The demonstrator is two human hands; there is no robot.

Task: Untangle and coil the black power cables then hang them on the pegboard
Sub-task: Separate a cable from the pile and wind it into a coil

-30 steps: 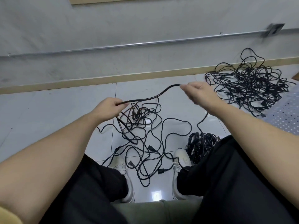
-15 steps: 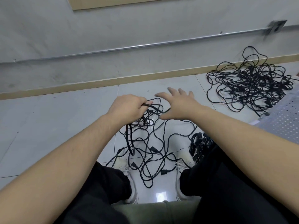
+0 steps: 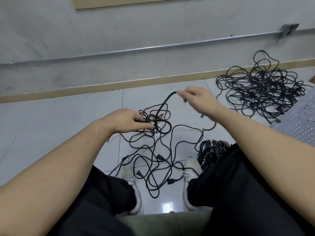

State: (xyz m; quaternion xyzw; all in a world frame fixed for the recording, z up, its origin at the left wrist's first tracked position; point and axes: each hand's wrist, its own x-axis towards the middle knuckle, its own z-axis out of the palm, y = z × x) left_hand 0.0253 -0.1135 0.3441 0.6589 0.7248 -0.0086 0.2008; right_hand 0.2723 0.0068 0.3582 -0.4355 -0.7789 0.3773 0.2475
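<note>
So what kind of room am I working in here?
Probably a workshop or storage room, not a home: a bare grey wall with an exposed metal conduit, a pale tiled floor, and a big tangled pile of black cables beside a perforated white board.

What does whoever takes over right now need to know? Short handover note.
Left hand grips gathered loops of a black cable; right hand pinches the same cable, lifting a length of it.
Loose tangle lies on the floor between the shoes. Big tangled pile sits far right; a bundled coil lies by the right leg.
Nothing seen hung. Left: finish coiling, untangle piles, hang.
</note>
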